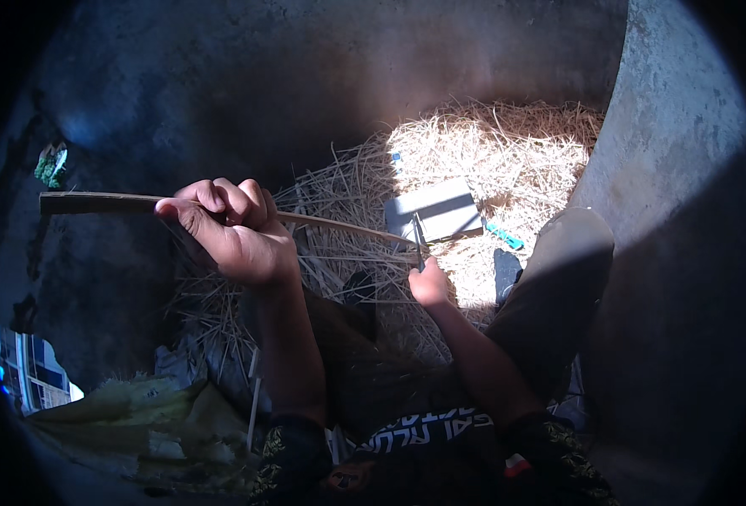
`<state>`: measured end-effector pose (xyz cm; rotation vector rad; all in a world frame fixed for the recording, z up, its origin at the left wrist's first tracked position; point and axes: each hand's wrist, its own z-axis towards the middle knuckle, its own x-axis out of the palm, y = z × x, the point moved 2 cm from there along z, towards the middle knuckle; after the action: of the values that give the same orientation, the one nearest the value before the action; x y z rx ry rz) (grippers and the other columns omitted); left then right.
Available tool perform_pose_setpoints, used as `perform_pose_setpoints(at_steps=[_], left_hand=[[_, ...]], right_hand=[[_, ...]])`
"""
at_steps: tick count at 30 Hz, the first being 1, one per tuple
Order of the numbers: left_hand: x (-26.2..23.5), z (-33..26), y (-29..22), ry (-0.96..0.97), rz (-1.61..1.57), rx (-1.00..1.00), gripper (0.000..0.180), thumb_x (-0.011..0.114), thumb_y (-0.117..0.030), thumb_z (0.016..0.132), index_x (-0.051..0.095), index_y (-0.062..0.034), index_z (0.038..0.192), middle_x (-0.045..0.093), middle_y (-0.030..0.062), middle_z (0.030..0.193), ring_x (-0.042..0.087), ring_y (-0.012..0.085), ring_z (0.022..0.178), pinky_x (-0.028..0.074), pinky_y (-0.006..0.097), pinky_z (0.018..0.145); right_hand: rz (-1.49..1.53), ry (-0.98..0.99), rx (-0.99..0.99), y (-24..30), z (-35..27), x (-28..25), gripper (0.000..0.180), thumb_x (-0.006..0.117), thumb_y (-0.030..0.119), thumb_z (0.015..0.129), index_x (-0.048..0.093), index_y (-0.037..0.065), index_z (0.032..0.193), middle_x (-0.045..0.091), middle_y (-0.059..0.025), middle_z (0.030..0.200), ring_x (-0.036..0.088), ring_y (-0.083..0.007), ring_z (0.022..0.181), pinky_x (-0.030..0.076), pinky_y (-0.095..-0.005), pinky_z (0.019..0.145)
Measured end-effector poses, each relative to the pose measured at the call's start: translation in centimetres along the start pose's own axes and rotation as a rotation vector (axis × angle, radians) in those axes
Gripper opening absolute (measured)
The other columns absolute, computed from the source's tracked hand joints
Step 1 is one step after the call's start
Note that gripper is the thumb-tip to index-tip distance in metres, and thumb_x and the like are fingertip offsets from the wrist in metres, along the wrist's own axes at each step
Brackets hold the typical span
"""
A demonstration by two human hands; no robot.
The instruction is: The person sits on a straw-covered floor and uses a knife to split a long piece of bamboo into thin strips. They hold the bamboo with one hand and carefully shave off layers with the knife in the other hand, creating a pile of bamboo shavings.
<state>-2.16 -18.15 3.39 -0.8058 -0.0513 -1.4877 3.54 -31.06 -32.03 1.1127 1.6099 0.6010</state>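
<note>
My left hand (242, 239) is raised at the left and closed round a long thin wooden strip (94, 202), perhaps bamboo. The strip's thick end sticks out to the left, and its thin end runs right toward a knife (418, 229). My right hand (430, 285) grips the knife's handle, with the dark narrow blade pointing up and away from me. Blade and strip cross or nearly meet; whether they touch, I cannot tell. Just beyond the blade lies a flat grey rectangular block (445, 201), crossed by a shadow.
A heap of pale shavings (508, 143) covers the ground between my legs, brightly sunlit at the right. A teal slim tool (505, 235) rests beside the block. Dark walls (331, 67) stand ahead, with a grey one (685, 143) at right. Greenish sheeting (145, 422) lies lower left.
</note>
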Motion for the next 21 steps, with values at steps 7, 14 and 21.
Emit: perform_pose_setpoints(at_steps=[7, 14, 21], left_hand=[[2.2, -0.1, -4.0, -0.164, 0.145, 0.017, 0.052, 0.040, -0.058, 0.101, 0.036, -0.0143, 0.074, 0.027, -0.0043, 0.053, 0.015, 0.0065, 0.043, 0.014, 0.022, 0.038], [1.6, 0.4, -3.2, -0.105, 0.129, 0.089, 0.048, 0.036, -0.053, 0.104, 0.038, -0.0134, 0.076, 0.029, -0.0038, 0.056, 0.017, 0.0063, 0.042, 0.016, 0.022, 0.038], [0.1, 1.9, -0.5, 0.113, 0.391, -0.022, 0.030, 0.040, -0.035, 0.106, 0.050, -0.0075, 0.113, 0.055, 0.0030, 0.082, 0.052, 0.0112, 0.073, 0.041, 0.027, 0.068]], right_hand=[[0.206, -0.209, 0.146, 1.7, -1.2, -1.3, 0.051, 0.068, 0.027, 0.082, 0.051, -0.011, 0.111, 0.065, -0.0320, 0.101, 0.063, -0.0437, 0.105, 0.047, -0.0475, 0.095], [0.215, -0.161, 0.101, -2.2, 2.5, 1.7, 0.045, 0.064, 0.032, 0.084, 0.061, -0.010, 0.068, 0.065, -0.0234, 0.064, 0.069, -0.0365, 0.064, 0.055, -0.0437, 0.067], [0.254, -0.231, 0.076, -4.5, 4.4, 3.8, 0.034, 0.064, 0.025, 0.089, 0.055, -0.008, 0.084, 0.061, -0.0129, 0.061, 0.061, -0.0208, 0.045, 0.046, -0.0360, 0.040]])
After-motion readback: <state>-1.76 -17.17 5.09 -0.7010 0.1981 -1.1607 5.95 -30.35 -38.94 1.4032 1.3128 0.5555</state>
